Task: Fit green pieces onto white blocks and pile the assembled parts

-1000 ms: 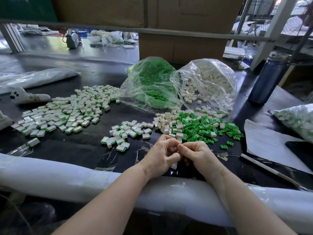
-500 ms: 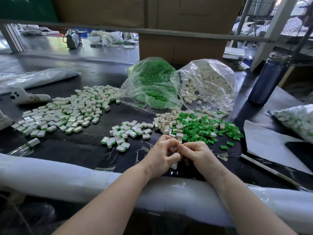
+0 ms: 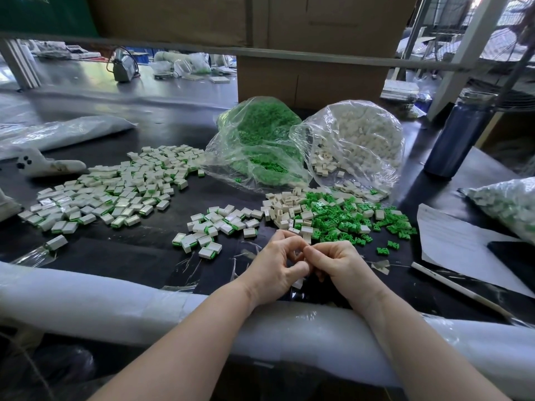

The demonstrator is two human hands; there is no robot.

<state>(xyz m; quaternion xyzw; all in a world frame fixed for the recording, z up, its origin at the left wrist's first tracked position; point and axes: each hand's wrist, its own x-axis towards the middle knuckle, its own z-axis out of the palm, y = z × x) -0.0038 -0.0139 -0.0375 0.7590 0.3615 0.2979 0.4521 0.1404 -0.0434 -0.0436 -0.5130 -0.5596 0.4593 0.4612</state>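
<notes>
Head view: left hand (image 3: 275,266) and right hand (image 3: 341,263) meet, fingers curled, pinching a small white plastic block (image 3: 297,283), apparently pressing in a green piece; next, it joins the pile of assembled parts (image 3: 220,227).

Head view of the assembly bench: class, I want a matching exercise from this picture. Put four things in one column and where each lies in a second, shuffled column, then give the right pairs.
Things:
1. bag of green pieces
2. bag of white blocks
3. blue bottle
4. large pile of assembled parts

Places:
A. at the far right, standing upright
B. spread over the left of the table
C. at the back centre, left of the other clear bag
D. at the back, between the green bag and the bottle

Pairs: 1-C, 2-D, 3-A, 4-B
</notes>
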